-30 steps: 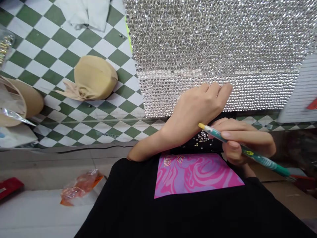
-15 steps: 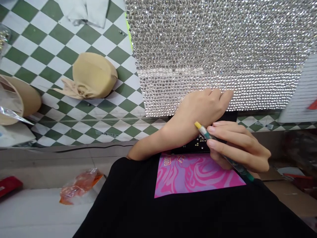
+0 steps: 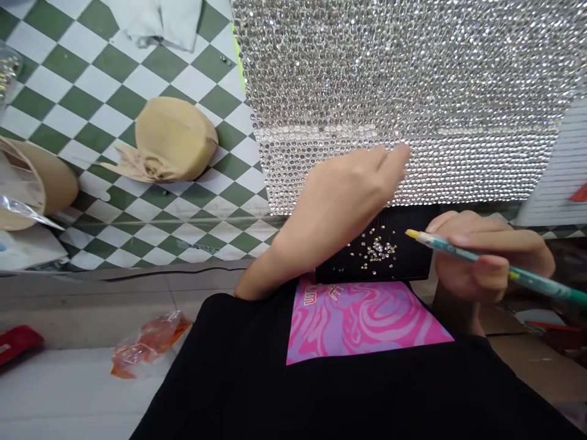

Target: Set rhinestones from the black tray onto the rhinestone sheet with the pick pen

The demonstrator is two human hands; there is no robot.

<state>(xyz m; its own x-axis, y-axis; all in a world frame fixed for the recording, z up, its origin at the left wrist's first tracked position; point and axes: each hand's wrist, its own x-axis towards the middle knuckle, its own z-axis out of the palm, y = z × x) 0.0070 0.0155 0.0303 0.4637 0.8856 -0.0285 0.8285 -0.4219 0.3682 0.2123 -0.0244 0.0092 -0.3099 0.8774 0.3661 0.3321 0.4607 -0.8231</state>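
My left hand [image 3: 346, 198] lies over the near edge of a sheet [image 3: 403, 79] covered in rows of silver rhinestones. Its fingers are curled together; whatever they hold, if anything, is hidden beneath them. In my right hand [image 3: 490, 253] is a slim green wax-tip pen [image 3: 463, 252], gripped between thumb and fingers, its yellow tip [image 3: 411, 234] pointing left. Under that tip and to its left, a black tray [image 3: 413, 260] carries a small pile of loose rhinestones [image 3: 380, 249]. The pen tip is apart from the stones.
A beige cloth-wrapped pad [image 3: 177, 140] with a knot sits on the checkered tabletop [image 3: 132, 241]. Farther left stands a beige round container [image 3: 57, 180]. White cloth [image 3: 177, 21] lies at the back, and lined paper [image 3: 557, 165] at the right. Below the table edge is an orange plastic bag [image 3: 149, 348].
My right hand has moved right, away from my left wrist, and the pen now lies flatter. My left hand has shifted slightly left and up, uncovering more of the tray and loose stones.
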